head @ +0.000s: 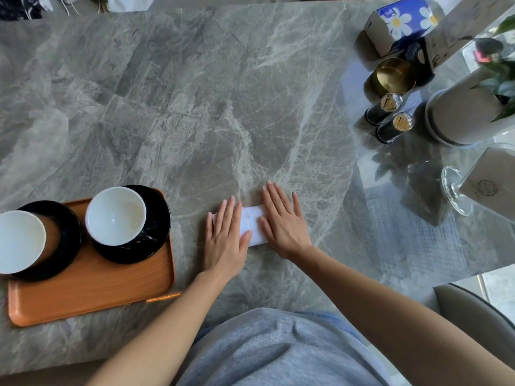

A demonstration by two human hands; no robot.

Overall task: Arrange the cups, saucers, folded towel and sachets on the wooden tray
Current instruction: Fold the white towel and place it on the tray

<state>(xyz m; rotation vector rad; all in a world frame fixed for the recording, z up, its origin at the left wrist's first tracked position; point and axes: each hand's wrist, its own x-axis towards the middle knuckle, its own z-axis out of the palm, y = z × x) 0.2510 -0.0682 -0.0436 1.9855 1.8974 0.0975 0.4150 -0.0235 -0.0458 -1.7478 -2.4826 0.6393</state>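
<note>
So the big grey marble table (195, 107) takes up nearly everything here. Next biggest is the wooden tray (92, 291) sitting at its left, near the front edge, and it's already got two black saucers on it, the right saucer (160, 215) and the left saucer (68, 240), each with a white cup: right cup (115, 215) and left cup (21, 242), the left one partly cut off by the frame. Both cups look empty.

The step in hand looks like the towel. The left hand (224, 240) and right hand (284, 221) are both flat, fingers out, palms pressing down on the small white folded towel (252, 222), which lies on the bare table just right of the tray, not on it yet. Neither hand is gripping anything, just pressing. My guess is it's getting flattened, so next it needs pinching up without the fold coming undone, then setting in the free front part of the tray.

No sachets I can spot anywhere.

Writing: the blue daisy-print tissue box (401, 20) at the far right has a logo, too small to read
</note>
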